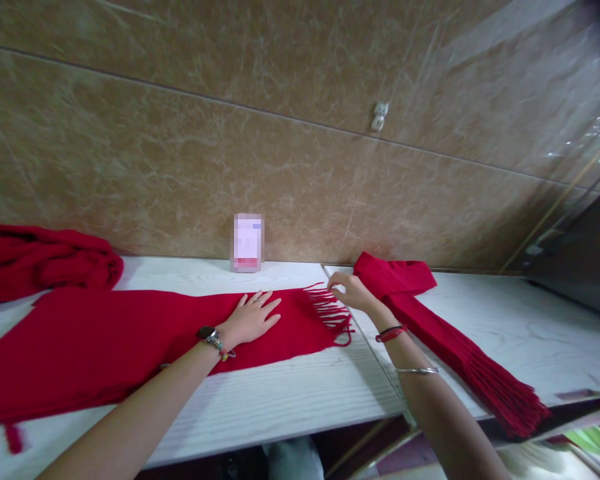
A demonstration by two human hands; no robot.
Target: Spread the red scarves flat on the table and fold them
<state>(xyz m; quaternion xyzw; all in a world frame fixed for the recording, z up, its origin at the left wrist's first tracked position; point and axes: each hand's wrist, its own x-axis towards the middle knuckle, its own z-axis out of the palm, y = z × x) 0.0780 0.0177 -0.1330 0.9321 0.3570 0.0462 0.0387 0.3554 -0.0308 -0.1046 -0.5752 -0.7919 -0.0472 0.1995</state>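
Observation:
A red scarf [120,340] lies spread out along the white tabletop, its fringe [327,310] pointing right. Flat on the cloth near that fringed end rests my left hand [253,317], open with the fingers spread. My right hand [350,290] is just past the far corner of the fringe, fingers curled together at the strand tips. Whether a strand is pinched between them is too small to tell. To the right of it lies a second red scarf [430,327], folded narrow, its fringed end hanging over the front edge.
A bunched red cloth [45,263] lies at the back left. A blurred pinkish-white box-like item [248,243] stands against the brown marbled wall [180,153]. A small white cat-shaped piece [379,116] is on the wall. The white tabletop [300,407] has a seam running across it.

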